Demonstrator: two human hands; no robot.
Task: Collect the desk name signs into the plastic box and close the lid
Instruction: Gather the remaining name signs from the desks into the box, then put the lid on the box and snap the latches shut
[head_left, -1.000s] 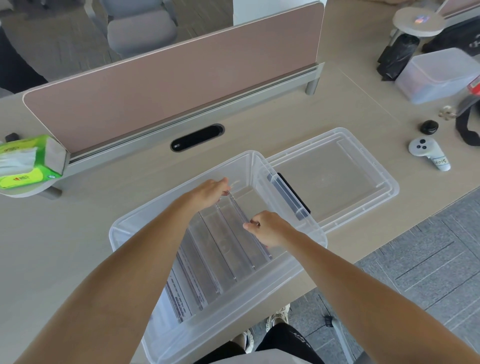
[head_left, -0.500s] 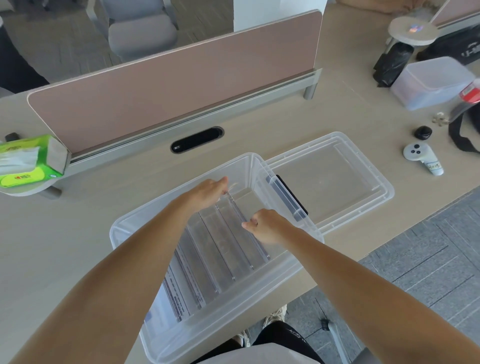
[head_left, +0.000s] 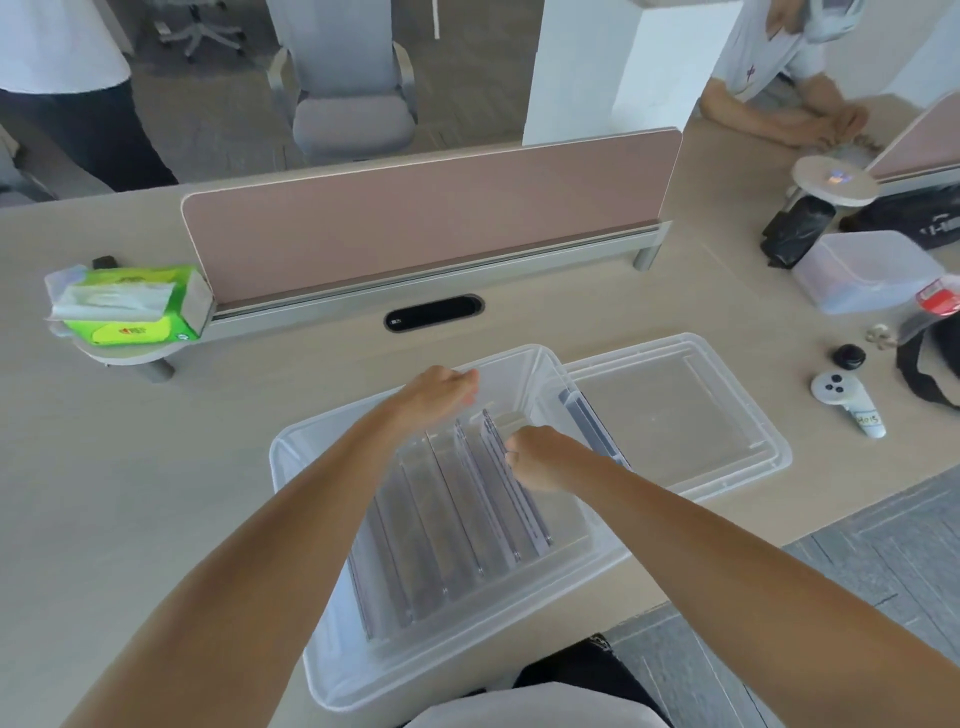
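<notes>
A clear plastic box (head_left: 291, 457) sits open on the pale desk (head_left: 156, 493), just in front of the person, and its lid (head_left: 675, 415) lies flat on the desk, touching the box's right side. Inside the box a row of transparent name signs (head_left: 441, 525) stands side by side, each tilted and running from the near wall toward the far wall. The right hand (head_left: 540, 460) is inside the box with its fingers curled, pinching the upper edge of the rightmost sign (head_left: 519, 504) near its far end. The left hand (head_left: 436, 389) reaches over the far ends of the signs, close to the far wall, with its fingers bent downward. Motion blur there makes it impossible to say whether they hold a sign or only hover above it. Beyond the box, a black oval cable port (head_left: 434, 313) is set into the desk below a pink divider panel (head_left: 431, 218). A green tissue pack (head_left: 135, 306) rests on a small shelf at the panel's left end. To the right of the lid lie a white controller (head_left: 847, 402), a small black cap (head_left: 849, 357) and a frosted lidded container (head_left: 867, 270).
</notes>
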